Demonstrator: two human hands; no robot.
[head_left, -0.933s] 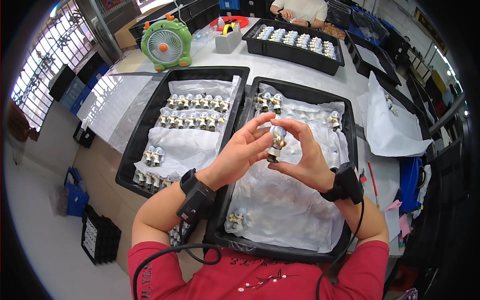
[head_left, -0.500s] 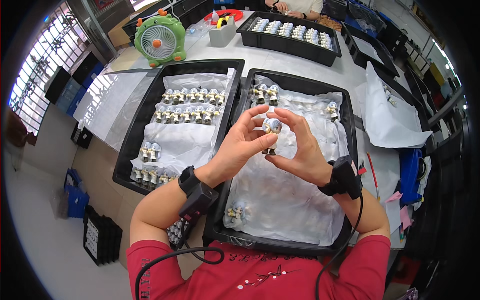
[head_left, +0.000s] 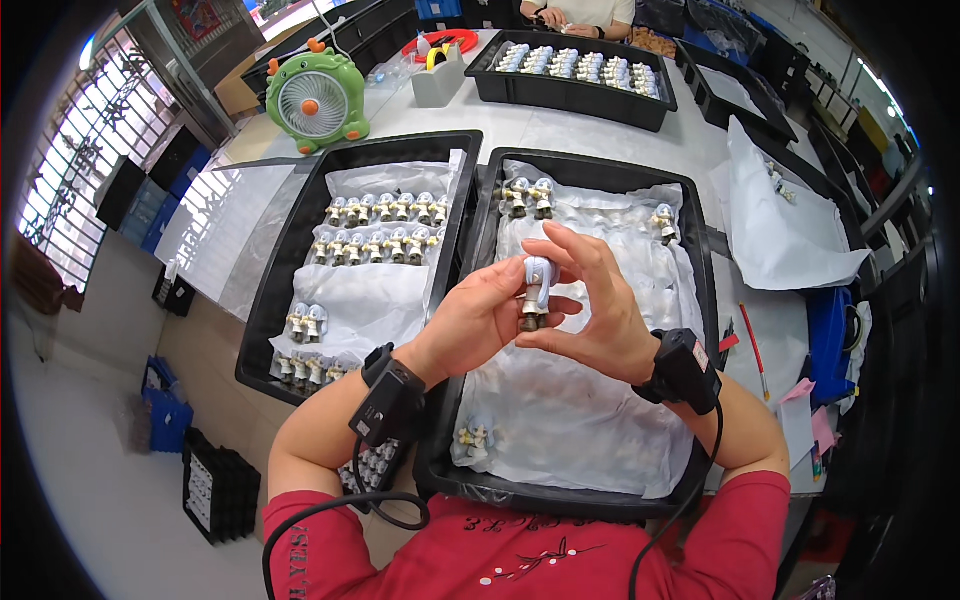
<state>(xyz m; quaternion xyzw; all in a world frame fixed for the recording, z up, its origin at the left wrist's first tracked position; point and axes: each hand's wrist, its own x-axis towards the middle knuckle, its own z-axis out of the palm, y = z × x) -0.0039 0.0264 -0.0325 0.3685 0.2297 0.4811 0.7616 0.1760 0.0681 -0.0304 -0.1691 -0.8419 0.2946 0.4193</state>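
A small figurine (head_left: pixel 537 290) with long pale-blue hair, a white outfit and dark boots is held upright between my hands above the right black tray (head_left: pixel 706 250). My left hand (head_left: pixel 478 312) grips it from the left, the thumb by its head and the other fingers partly hidden behind it. My right hand (head_left: pixel 607 312) curves around its right side, fingers near the head and thumb by the boots. Beneath them, white sheeting (head_left: pixel 580 430) lines the tray. Two similar figurines (head_left: pixel 527 197) stand at its far left, another (head_left: pixel 663 219) at the far right, one (head_left: pixel 477 437) at the near left.
Rows of figurines (head_left: pixel 385 208) lie in the left black tray (head_left: pixel 262 300). Farther back are a green fan (head_left: pixel 318 100), a tape dispenser (head_left: pixel 440 80) and a filled tray (head_left: pixel 570 105). A red pencil-like stick (head_left: pixel 752 350) lies at the right. Across the table sits another person (head_left: pixel 590 12).
The figurine has been turned in my fingers: its face side showed before, and now mostly its long hair shows. My left thumb has moved up to its head.
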